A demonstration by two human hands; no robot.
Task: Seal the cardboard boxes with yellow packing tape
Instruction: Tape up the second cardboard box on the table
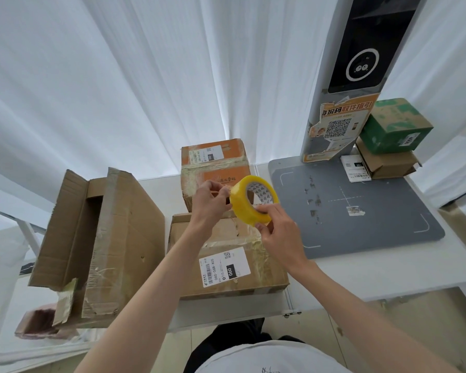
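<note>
Tape roll (254, 201), gripped by right hand (277, 232) above the labelled box (228, 267), left hand (209, 201) pinching its end, may split if peeled crookedly.

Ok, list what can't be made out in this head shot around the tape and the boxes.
- Free end of the yellow tape roll: hidden under the left hand fingers.
- Seam of the labelled box: partly covered by both hands.
- Label print: too small.
- Open box interior: shadowed, blocked by its flap.
- Right hand hides the roll's lower edge.
</note>
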